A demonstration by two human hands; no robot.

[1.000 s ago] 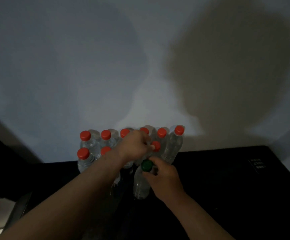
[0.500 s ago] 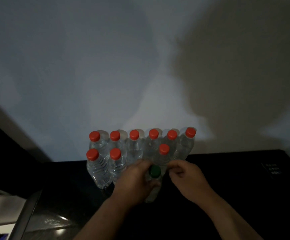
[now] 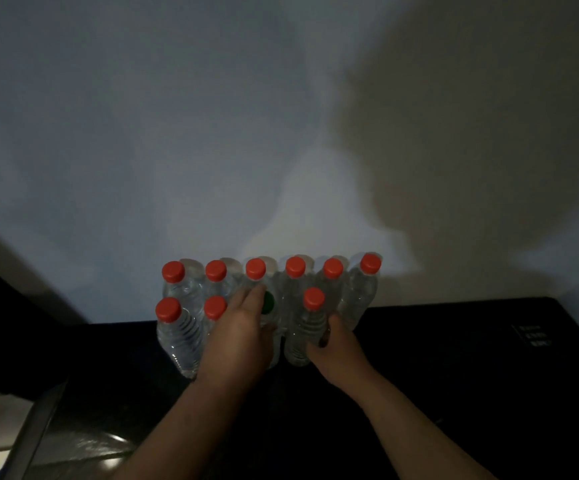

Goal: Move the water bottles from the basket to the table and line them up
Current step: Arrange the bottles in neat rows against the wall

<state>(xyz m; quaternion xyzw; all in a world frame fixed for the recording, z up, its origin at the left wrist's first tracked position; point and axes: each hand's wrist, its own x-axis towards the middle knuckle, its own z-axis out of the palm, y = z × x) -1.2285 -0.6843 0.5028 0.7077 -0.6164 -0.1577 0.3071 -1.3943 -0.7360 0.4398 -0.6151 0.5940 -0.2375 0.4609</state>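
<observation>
On the black desk [image 3: 454, 375] the left hand [image 3: 243, 336] curls round a clear green-capped plastic bottle [image 3: 268, 302] and the right hand [image 3: 337, 353] grips a clear red-capped bottle [image 3: 307, 329] beside it.

A dim indoor room, most likely part of a home, though nothing settles which kind. A plain pale wall [image 3: 211, 133] with soft shadows on it rises behind a dark glossy table [image 3: 454, 375] pushed against it. Small plastic water bottles [image 3: 362, 296] stand crowded at the wall. A small white printed mark [image 3: 532, 336] sits on the table's right side, too blurred to read.
</observation>
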